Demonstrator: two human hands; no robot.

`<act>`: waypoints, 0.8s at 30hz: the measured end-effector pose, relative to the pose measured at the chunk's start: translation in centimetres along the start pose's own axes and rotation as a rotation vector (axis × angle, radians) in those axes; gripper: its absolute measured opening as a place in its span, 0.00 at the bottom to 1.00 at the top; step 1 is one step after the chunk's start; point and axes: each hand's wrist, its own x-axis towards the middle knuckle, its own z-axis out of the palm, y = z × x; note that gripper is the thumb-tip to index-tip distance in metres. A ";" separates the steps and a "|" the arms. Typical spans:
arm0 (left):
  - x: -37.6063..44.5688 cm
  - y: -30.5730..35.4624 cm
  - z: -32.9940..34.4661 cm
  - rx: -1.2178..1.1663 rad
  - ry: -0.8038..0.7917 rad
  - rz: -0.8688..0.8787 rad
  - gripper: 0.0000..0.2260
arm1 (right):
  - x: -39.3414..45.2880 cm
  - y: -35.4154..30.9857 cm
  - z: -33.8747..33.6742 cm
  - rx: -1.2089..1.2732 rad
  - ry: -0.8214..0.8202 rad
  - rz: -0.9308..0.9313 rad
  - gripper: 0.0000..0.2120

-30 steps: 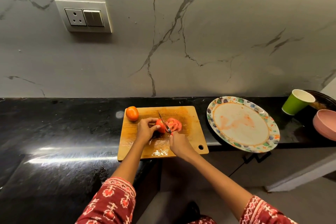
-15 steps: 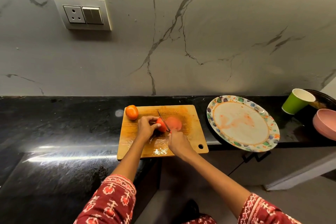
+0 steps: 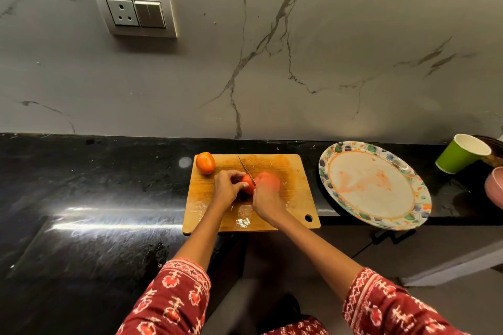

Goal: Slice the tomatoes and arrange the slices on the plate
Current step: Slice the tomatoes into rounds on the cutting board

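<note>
Left grip [image 3: 227, 189] is curled round the tomato being cut [image 3: 247, 183], fingers over the top and thumb tip against its near side, pinning it to the wooden cutting board [image 3: 295, 198]. Right grip [image 3: 268, 202] is closed on the handle of the knife [image 3: 246, 170]; the handle itself is hidden inside the fist, and the thin blade runs up and away toward the board's far edge, its edge down in the tomato. Just right of the blade sit the cut slices [image 3: 269, 181], red and blurred, so I can't count them. A second whole tomato [image 3: 205, 162], more orange, waits at the board's far left corner, apart from the hands. Juice and wet patches gleam on the board's near side. Off to the right on the black tabletop [image 3: 95, 185] lies the floral-rimmed plate [image 3: 337, 152], smeared with orange juice in its middle, its near edge hanging past the tabletop's front. Beyond it, a green paper cup [image 3: 457, 155] leans, and a pink bowl [image 3: 494, 187] peeks in at the frame's edge.
</note>
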 end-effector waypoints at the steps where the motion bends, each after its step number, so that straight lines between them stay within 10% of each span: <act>1: 0.0 0.1 0.0 0.002 -0.002 -0.002 0.14 | 0.1 0.1 0.0 -0.012 -0.004 -0.005 0.13; 24: 0.6 0.2 -0.2 -0.018 -0.039 -0.019 0.13 | 0.6 0.7 1.0 -0.013 0.067 -0.002 0.13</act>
